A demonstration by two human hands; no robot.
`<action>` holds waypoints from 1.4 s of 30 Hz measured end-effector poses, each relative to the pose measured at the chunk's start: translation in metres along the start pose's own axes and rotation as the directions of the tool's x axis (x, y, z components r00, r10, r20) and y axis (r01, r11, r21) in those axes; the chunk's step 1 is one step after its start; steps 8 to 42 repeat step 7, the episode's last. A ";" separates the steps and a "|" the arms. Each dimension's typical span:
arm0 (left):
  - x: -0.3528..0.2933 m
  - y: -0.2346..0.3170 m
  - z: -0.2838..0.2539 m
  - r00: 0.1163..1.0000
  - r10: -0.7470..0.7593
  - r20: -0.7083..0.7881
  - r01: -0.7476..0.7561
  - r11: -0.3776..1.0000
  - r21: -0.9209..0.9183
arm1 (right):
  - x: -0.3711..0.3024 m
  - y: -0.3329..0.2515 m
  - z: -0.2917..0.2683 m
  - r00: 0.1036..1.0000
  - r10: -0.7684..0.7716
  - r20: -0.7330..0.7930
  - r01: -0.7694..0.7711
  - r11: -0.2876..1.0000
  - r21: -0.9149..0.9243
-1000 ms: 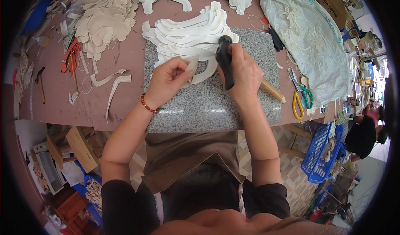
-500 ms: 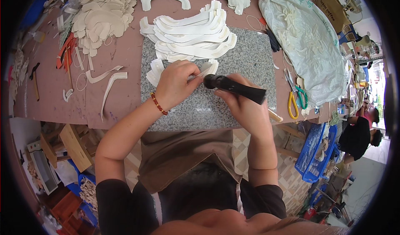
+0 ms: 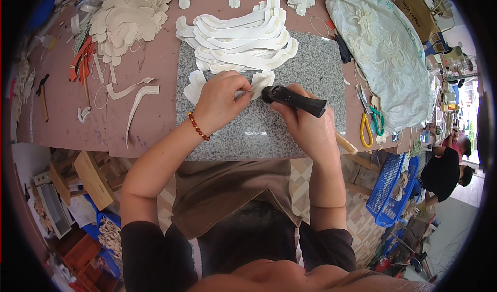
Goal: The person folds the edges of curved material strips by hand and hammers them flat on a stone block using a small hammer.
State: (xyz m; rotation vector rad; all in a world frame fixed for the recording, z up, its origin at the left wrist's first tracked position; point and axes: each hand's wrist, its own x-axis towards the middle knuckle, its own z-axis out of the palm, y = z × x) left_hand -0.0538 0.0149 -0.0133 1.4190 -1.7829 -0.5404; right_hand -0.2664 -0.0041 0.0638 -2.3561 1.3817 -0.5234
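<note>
My left hand [image 3: 221, 99] pinches a white curved strip [image 3: 260, 81] between thumb and fingers, low over the granite slab. More small white strips [image 3: 193, 86] stick out on the other side of that hand. A hammer with a black head [image 3: 295, 100] is in my right hand [image 3: 310, 130], its pale wooden handle jutting out by the wrist. The rounded end of the head is just right of the pinched strip; whether they touch I cannot tell. Beyond my hands lies a heap of white curved strips [image 3: 240, 38].
The grey granite slab [image 3: 233, 139] lies on a brown-covered table. Beige cut pieces [image 3: 129, 20] are piled at the far left. Scissors [image 3: 366, 129] and a large white plastic bag [image 3: 383, 59] lie to the right. A blue basket [image 3: 385, 193] stands below the table's right side.
The hammer head has shifted a little right, away from my left fingers, showing more of the pinched strip. My left hand keeps its pinch. The whole view has moved slightly.
</note>
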 end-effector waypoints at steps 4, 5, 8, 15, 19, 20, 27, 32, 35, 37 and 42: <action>0.000 0.000 0.000 1.000 -0.011 0.022 0.010 0.998 0.065 | 0.009 -0.003 0.004 0.998 -0.041 0.056 0.042 0.999 -0.003; 0.000 0.000 -0.001 0.989 -0.144 0.029 0.147 0.982 -0.119 | 0.012 -0.004 0.006 0.995 -0.053 0.084 0.057 0.997 -0.055; 0.000 0.000 -0.003 0.961 -0.271 0.055 0.275 0.915 -0.296 | 0.019 -0.003 0.006 0.989 0.007 0.148 0.006 0.996 -0.086; 0.000 0.000 -0.003 0.961 -0.271 0.055 0.275 0.915 -0.296 | 0.019 -0.003 0.006 0.989 0.007 0.148 0.006 0.996 -0.086; 0.000 0.000 -0.003 0.961 -0.271 0.055 0.275 0.915 -0.296 | 0.019 -0.003 0.006 0.989 0.007 0.148 0.006 0.996 -0.086; 0.000 0.000 -0.003 0.961 -0.271 0.055 0.275 0.915 -0.296 | 0.019 -0.003 0.006 0.989 0.007 0.148 0.006 0.996 -0.086; 0.000 0.000 -0.003 0.961 -0.271 0.055 0.275 0.915 -0.296 | 0.019 -0.003 0.006 0.989 0.007 0.148 0.006 0.996 -0.086; 0.000 0.000 -0.003 0.961 -0.271 0.055 0.275 0.915 -0.296 | 0.019 -0.003 0.006 0.989 0.007 0.148 0.006 0.996 -0.086; 0.000 0.000 -0.003 0.961 -0.271 0.055 0.275 0.915 -0.296 | 0.019 -0.003 0.006 0.989 0.007 0.148 0.006 0.996 -0.086; 0.000 0.000 -0.003 0.961 -0.271 0.055 0.275 0.915 -0.296 | 0.019 -0.003 0.006 0.989 0.007 0.148 0.006 0.996 -0.086; 0.000 0.000 -0.003 0.961 -0.271 0.055 0.275 0.915 -0.296 | 0.019 -0.003 0.006 0.989 0.007 0.148 0.006 0.996 -0.086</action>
